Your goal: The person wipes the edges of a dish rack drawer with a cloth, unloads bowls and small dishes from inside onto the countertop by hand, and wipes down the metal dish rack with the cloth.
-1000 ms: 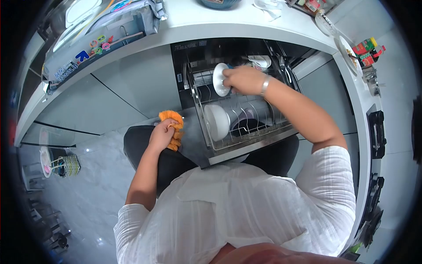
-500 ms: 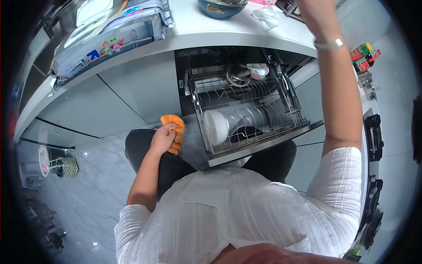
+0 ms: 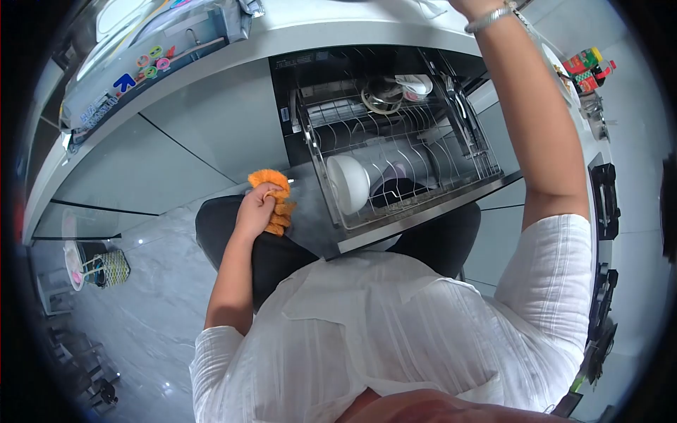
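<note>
Left hand (image 3: pixel 254 209) is snug round a fluffy orange cloth (image 3: pixel 282 209), can't tell the cut-off right hand's (image 3: pixel 471 5) grip, and ngl a black-trousered knee (image 3: pixel 446 243) bumping the steel-edged drawer (image 3: pixel 423 213) could knock the round white bowl (image 3: pixel 348 185) near its front-left corner.

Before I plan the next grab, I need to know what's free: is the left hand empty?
No, the left hand is gripping a fuzzy orange cloth.
</note>
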A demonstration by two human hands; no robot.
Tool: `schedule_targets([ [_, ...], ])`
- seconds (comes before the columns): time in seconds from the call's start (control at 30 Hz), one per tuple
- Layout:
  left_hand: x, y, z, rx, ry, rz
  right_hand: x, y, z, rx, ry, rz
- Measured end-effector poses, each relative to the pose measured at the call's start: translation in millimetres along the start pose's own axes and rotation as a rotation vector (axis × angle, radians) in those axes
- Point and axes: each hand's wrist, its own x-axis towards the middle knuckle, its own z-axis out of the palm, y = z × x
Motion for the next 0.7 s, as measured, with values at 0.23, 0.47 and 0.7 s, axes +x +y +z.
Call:
schedule_targets([
  [0.23,3,1,1,-0.059,-0.033,0.044,-190,42,41,0.112,-0.198,0.303],
  [0.47,8,9,7,-0.029,-0.053,0.052,-284,154,119,-0.306,-0.381,0.65],
  [0.7,13,7,7,-0.022,-0.05,-0.015,-255,144,156,-0.493,-0.327,1.05],
])
